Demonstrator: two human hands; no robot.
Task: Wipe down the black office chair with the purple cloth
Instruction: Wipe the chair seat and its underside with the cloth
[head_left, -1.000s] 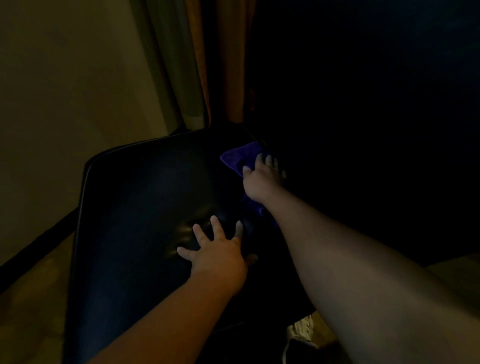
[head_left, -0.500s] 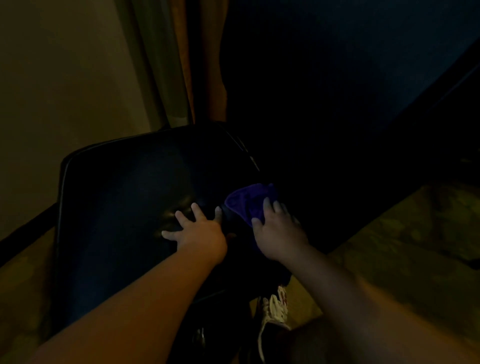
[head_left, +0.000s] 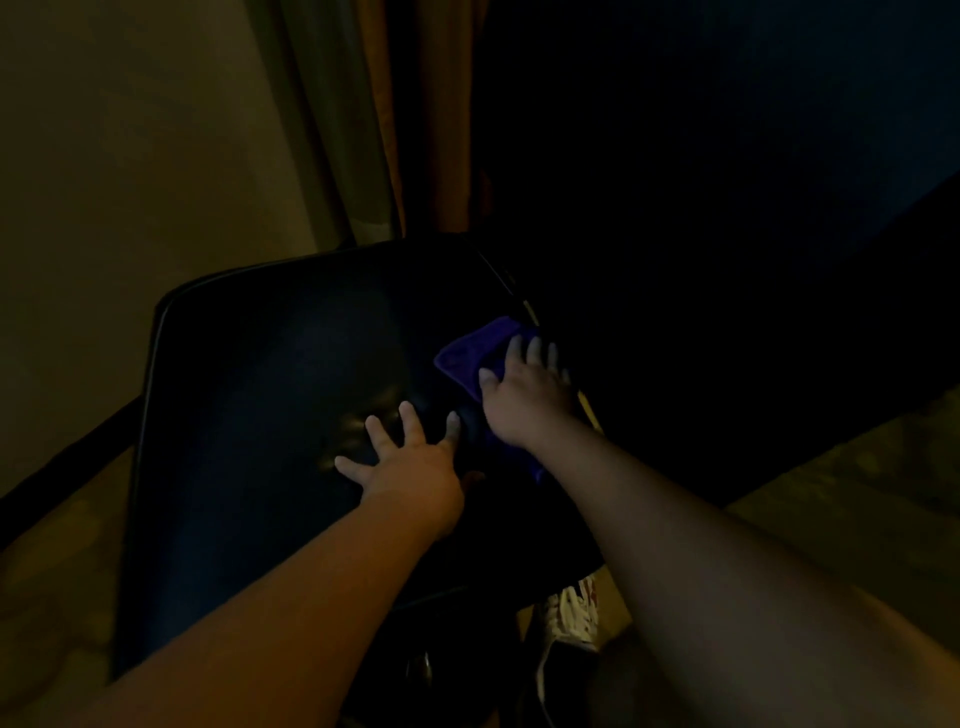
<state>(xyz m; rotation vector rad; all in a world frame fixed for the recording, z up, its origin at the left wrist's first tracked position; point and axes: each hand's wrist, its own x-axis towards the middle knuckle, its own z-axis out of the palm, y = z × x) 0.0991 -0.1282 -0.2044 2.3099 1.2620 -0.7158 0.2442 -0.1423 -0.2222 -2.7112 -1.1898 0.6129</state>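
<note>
The room is dim. A black office chair (head_left: 270, 395) with a glossy padded surface fills the lower left and middle of the head view. My left hand (head_left: 410, 467) lies flat on the padding with its fingers spread, holding nothing. My right hand (head_left: 524, 395) presses the purple cloth (head_left: 475, 353) against the chair's right edge; the cloth sticks out ahead of the fingers and a corner shows below the wrist.
Curtains (head_left: 384, 130) hang behind the chair, beside a pale wall (head_left: 130, 156) on the left. A very dark mass (head_left: 727, 234) fills the right. Patterned floor (head_left: 857, 493) shows at the lower right, and a white shoe (head_left: 571, 618) sits below the chair.
My right hand slid the cloth down the chair's right edge, then back up and away from me. My left hand stayed flat on the padding.
</note>
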